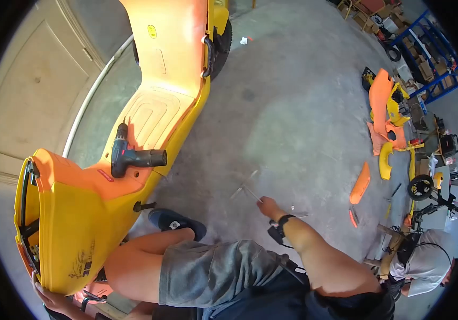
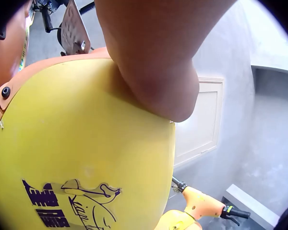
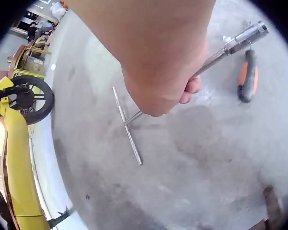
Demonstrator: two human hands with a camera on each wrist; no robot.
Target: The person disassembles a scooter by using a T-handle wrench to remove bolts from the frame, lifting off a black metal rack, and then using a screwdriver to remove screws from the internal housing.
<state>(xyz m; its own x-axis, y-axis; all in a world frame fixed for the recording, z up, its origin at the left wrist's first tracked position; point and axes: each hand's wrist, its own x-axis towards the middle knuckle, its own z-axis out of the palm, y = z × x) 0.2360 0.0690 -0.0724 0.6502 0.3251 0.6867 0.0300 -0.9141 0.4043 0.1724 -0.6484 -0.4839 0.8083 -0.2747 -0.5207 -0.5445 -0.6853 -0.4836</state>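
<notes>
My right hand (image 1: pixel 269 208) grips the shaft of a metal T-handle socket wrench (image 3: pixel 132 139). The crossbar sticks out on one side of the fist and the socket end (image 3: pixel 249 36) on the other, just over the concrete floor. At the lower left of the head view, my left hand (image 1: pixel 55 302) rests against the edge of a yellow panel (image 2: pixel 86 124) on an orange and yellow scooter. The left wrist view hides those fingers behind the wrist. A cordless drill (image 1: pixel 125 157) lies on the scooter's orange footboard (image 1: pixel 151 117).
An orange and black handled tool (image 3: pixel 248 79) lies on the floor near the socket end. Loose orange panels (image 1: pixel 360 183) and yellow parts (image 1: pixel 385 161) lie to the right. Another person (image 1: pixel 426 261) is at the lower right, near a blue shelf rack (image 1: pixel 431 58).
</notes>
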